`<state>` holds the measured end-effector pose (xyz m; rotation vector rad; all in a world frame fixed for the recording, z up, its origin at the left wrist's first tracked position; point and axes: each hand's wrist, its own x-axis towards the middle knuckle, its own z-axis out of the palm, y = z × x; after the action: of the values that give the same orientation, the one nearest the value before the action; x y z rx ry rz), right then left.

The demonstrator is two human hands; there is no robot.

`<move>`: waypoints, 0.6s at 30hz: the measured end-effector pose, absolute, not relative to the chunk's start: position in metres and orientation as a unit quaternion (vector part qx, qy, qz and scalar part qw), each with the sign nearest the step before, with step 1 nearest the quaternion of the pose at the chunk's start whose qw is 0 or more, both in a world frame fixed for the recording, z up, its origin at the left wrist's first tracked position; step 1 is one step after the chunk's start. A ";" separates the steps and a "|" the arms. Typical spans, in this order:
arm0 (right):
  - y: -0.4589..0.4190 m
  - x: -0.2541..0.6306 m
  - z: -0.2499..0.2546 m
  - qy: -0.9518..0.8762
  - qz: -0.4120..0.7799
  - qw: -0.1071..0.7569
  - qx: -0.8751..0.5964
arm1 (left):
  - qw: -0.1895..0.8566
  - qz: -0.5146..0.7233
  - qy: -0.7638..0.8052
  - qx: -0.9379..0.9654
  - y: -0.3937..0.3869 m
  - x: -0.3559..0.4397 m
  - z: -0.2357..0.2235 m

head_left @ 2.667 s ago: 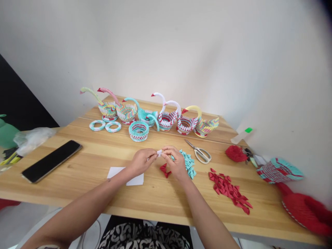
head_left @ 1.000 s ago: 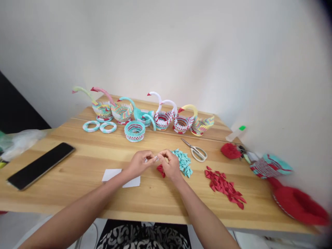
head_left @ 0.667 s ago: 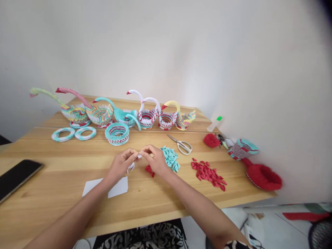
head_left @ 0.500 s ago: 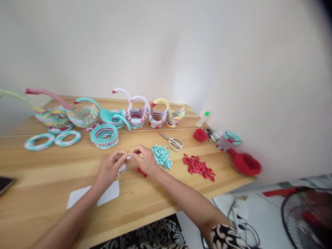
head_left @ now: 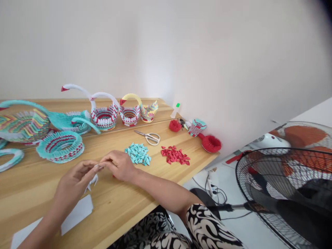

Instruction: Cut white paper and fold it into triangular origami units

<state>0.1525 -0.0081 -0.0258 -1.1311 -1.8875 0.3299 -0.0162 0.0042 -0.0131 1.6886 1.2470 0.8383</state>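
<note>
My left hand (head_left: 74, 181) and my right hand (head_left: 119, 165) meet over the wooden table (head_left: 124, 193), both pinching a small white folded paper piece (head_left: 96, 167). A few white folded pieces (head_left: 91, 182) lie just under my left hand. White paper sheets (head_left: 75, 212) rest beside my left wrist. A heap of teal folded pieces (head_left: 138, 154) lies just right of my right hand, and a heap of red folded pieces (head_left: 175, 155) lies further right.
Paper swan baskets (head_left: 103, 114) line the table's back, with a teal ring basket (head_left: 61, 147) in front. Scissors (head_left: 149, 137) lie behind the teal heap. Red and teal paper models (head_left: 209, 142) sit at the right corner. A standing fan (head_left: 285, 180) is on the floor to the right.
The view has swung to the right, bringing the fan and floor in and the phone out. Both hands stay together, pinching the white piece.
</note>
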 end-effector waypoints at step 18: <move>-0.011 0.153 -0.026 -0.745 0.162 0.442 -0.472 | 0.351 0.304 0.526 0.712 0.004 -0.022 -0.015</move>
<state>0.1525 -0.0114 -0.0258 -1.1699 -1.8490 0.4030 -0.0220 0.0039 -0.0153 1.8439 1.3616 0.7880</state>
